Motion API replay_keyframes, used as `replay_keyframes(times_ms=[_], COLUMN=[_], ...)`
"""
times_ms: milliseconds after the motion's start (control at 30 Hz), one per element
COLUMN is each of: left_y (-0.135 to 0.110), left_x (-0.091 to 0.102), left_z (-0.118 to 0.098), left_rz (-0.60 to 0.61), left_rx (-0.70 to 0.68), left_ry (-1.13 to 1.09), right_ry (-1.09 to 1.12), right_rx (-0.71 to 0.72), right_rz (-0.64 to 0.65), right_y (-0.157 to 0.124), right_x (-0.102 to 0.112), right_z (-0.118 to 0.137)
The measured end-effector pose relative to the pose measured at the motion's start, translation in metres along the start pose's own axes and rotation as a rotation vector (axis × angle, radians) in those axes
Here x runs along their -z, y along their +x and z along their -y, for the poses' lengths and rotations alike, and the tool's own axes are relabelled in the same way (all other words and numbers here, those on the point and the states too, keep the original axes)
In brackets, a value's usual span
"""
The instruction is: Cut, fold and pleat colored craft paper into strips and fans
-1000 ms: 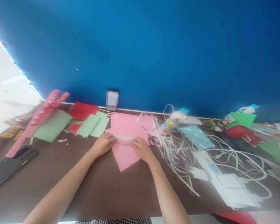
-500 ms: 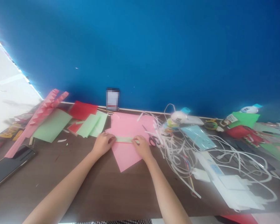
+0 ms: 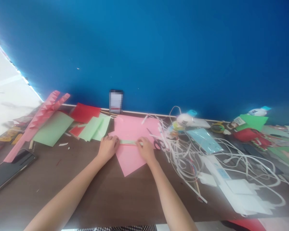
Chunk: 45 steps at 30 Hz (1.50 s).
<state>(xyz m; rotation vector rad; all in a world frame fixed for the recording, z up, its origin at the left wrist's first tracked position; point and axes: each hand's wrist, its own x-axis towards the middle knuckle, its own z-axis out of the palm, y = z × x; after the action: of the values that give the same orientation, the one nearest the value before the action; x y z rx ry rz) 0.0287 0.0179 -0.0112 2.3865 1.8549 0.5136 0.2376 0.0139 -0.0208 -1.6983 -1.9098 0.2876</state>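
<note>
A narrow pale green paper strip (image 3: 128,142) lies crosswise between my hands, over pink paper. My left hand (image 3: 108,148) has its fingers closed on the strip's left end. At the other end, my right hand (image 3: 146,149) pinches the strip between thumb and fingers. Beneath them are pink paper sheets (image 3: 130,160), one with a corner pointing toward me. A pair of scissors (image 3: 158,143) rests by the right edge of the pink paper, close to my right hand.
Tangled white cables and paper strips (image 3: 183,160) and a white power strip (image 3: 240,192) fill the right side. Green sheets (image 3: 54,128), red paper (image 3: 85,112), a pleated pink paper piece (image 3: 42,117) and a phone (image 3: 12,171) lie left. A blue wall (image 3: 144,57) rises behind.
The green strip looks narrower now, and my left fingers have curled further over its end. My right hand stays nearly in place. The view has shifted very slightly.
</note>
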Motion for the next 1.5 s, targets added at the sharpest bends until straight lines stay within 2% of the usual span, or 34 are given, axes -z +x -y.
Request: replay_keyframes(times_ms=[200,400,467,533,600,667,833,1000,1100,1200,1367,1500], left_y=[-0.001,-0.003,-0.003,-0.002,0.0,0.0,0.0,0.002,0.003,0.001,0.001,0.003], left_x=[-0.005,-0.006,-0.005,-0.005,-0.005,-0.006,-0.005,-0.007,-0.004,0.001,0.006,0.007], left_z=[0.001,0.0,0.0,0.001,0.002,0.003,0.005,0.007,0.008,0.008,0.008,0.01], left_rz=[-0.044,-0.145,-0.154,-0.119,-0.06,-0.027,-0.034,-0.047,-0.034,-0.015,0.107,0.134], left_rx=[-0.016,-0.024,-0.096,-0.244,-0.389,-0.455,-0.435,-0.422,-0.442,-0.416,-0.336,-0.295], left_ry=[0.01,-0.023,-0.023,-0.049,-0.096,-0.138,-0.237,-0.294,-0.351,-0.479,-0.666,-0.732], right_ry=[-0.017,-0.049,-0.123,-0.205,-0.222,-0.183,-0.121,-0.208,-0.138,0.03,0.363,0.514], right_rx=[-0.006,0.025,0.095,0.235,0.386,0.465,0.467,0.492,0.454,0.353,0.135,0.027], right_rz=[-0.016,-0.034,-0.066,-0.055,0.022,0.094,0.114,0.121,0.102,0.11,0.196,0.276], right_y=[0.002,0.0,-0.002,-0.005,-0.007,-0.008,-0.007,-0.004,-0.005,-0.007,-0.009,-0.008], right_x=[-0.003,-0.003,-0.002,-0.001,0.001,0.004,0.007,0.004,0.006,0.012,0.02,0.025], right_z=[-0.002,0.004,0.008,0.013,0.016,0.017,0.015,0.012,0.014,0.018,0.021,0.019])
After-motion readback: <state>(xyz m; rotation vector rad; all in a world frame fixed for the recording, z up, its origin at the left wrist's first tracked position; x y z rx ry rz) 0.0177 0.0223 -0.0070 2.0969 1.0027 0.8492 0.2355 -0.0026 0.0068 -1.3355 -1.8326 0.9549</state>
